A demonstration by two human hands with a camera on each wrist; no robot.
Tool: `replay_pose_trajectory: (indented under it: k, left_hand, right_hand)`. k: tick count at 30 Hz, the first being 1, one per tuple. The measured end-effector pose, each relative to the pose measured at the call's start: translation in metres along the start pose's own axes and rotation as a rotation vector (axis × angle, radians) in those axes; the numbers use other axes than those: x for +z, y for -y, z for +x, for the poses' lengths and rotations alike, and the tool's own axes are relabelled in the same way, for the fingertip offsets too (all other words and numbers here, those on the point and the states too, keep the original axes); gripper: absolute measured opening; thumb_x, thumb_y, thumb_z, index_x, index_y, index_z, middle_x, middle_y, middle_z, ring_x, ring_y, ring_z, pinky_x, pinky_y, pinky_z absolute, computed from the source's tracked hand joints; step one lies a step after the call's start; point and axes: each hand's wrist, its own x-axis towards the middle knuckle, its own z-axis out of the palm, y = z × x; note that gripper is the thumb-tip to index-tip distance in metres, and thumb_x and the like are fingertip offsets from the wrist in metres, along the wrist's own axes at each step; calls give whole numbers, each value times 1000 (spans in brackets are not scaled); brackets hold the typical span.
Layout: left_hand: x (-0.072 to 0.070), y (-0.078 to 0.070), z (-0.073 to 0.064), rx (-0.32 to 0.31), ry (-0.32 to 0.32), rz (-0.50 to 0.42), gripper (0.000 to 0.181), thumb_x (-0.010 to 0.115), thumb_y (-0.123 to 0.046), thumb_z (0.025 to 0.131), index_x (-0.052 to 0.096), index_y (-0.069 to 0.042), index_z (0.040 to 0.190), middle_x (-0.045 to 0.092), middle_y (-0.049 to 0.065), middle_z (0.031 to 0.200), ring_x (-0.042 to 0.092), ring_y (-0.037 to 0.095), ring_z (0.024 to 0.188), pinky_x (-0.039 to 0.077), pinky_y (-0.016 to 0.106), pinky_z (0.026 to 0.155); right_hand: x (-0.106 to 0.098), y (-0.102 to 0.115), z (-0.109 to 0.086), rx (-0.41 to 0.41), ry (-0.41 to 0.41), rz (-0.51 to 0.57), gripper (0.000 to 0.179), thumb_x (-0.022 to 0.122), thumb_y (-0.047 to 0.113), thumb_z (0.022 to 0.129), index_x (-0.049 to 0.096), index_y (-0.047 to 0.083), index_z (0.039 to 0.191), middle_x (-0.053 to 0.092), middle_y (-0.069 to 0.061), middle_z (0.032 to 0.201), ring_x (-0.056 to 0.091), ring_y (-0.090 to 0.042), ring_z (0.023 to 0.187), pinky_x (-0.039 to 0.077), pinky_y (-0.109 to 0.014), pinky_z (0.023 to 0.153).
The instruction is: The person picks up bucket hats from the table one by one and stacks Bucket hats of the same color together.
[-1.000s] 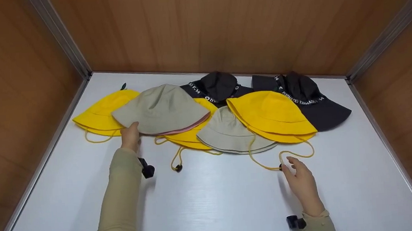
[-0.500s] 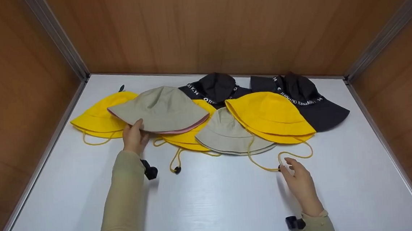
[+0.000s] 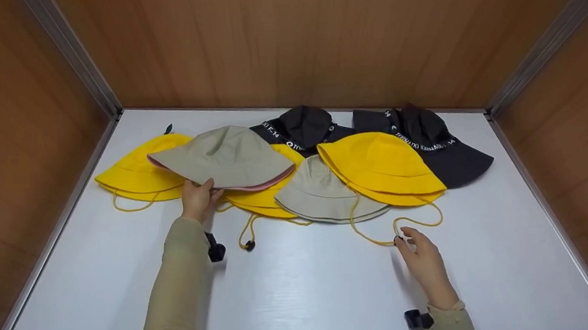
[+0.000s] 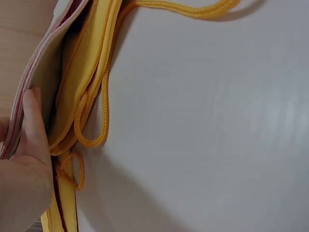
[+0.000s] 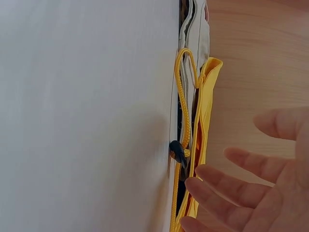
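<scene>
In the head view, my left hand (image 3: 198, 198) pinches the lower brim of a grey-beige bucket hat (image 3: 229, 159) with a pink underside. In the left wrist view, the thumb and fingers (image 4: 34, 123) lie on either side of that brim. My right hand (image 3: 425, 259), fingers loosely bent and apart, is near the black cord stopper (image 5: 177, 152) of the right yellow bucket hat (image 3: 382, 166). The right wrist view shows nothing held in it. Beneath the grey-beige hat lie parts of a left yellow hat (image 3: 139, 168) and a middle yellow hat (image 3: 260, 203).
A smaller beige hat (image 3: 322, 194) sits partly under the right yellow hat. Two black hats with white lettering, one central (image 3: 304, 125) and one right (image 3: 459, 158), lie along the back. Wooden panels (image 3: 285, 41) enclose the white table (image 3: 302, 288) on three sides.
My left hand has shifted slightly right along the grey-beige hat's brim, and the brim's left side has risen, showing more pink underneath. My right hand stays almost still.
</scene>
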Motion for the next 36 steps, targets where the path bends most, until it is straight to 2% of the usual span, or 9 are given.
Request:
replay_pose_trajectory:
  k: [4,9,17,20,24,27,31,33,36]
  left_hand:
    - [3,-3,-1,18,-24,-19,51,42,-12,100,22,-10,146,45,12,132,57,9,84,52,21,84]
    - [8,-13,-5,72,-42,-44,47,44,-12,99,27,-7,143,48,13,131,59,7,81,51,24,86]
    - [14,-34,-21,150,19,-180,46,42,-10,100,24,-6,142,50,12,127,62,5,80,52,19,80]
    - [16,-40,-31,178,40,-256,39,43,-9,100,30,-7,137,55,6,115,62,6,81,52,19,78]
    - [21,-42,-49,231,60,-356,24,45,-6,98,40,-12,121,62,-4,95,63,7,76,52,19,71]
    - [27,-41,-64,276,83,-399,21,45,-4,98,42,-13,116,66,-6,88,64,7,75,52,20,70]
    - [36,-36,-84,320,121,-381,24,45,-2,98,42,-7,121,67,-7,89,65,6,76,53,21,71]
    - [41,-32,-93,341,150,-353,28,45,-1,98,40,-4,125,67,-8,92,66,6,78,54,21,72]
    - [48,-26,-106,362,194,-332,32,45,1,97,39,0,128,67,-7,94,66,6,79,54,20,71]
  right_hand:
    - [0,-1,0,-5,1,0,41,53,23,96,52,0,130,54,-25,129,52,-38,116,44,-52,92]
    - [0,-1,-1,-11,17,3,40,52,23,97,52,0,129,54,-24,128,52,-38,116,44,-51,92]
    - [2,-1,0,-30,12,16,37,53,21,96,55,0,127,56,-22,126,54,-34,111,46,-48,89]
    - [3,0,0,-38,18,24,37,53,21,97,54,0,127,56,-22,125,54,-34,111,46,-48,89]
    - [4,3,1,-67,-2,20,38,55,19,96,54,-3,127,56,-25,126,51,-39,117,43,-51,95]
    - [5,6,2,-144,-94,34,32,58,11,93,58,-6,120,56,-27,123,45,-43,121,35,-53,102]
    - [6,17,5,-225,-206,99,26,60,3,89,60,-7,113,54,-28,122,41,-44,123,28,-54,105]
    - [6,24,7,-207,-194,150,28,58,5,91,58,-6,117,52,-26,126,40,-41,125,28,-53,107]
    - [6,37,12,-113,-105,278,36,56,11,95,52,-4,127,47,-22,134,39,-36,128,29,-50,109]
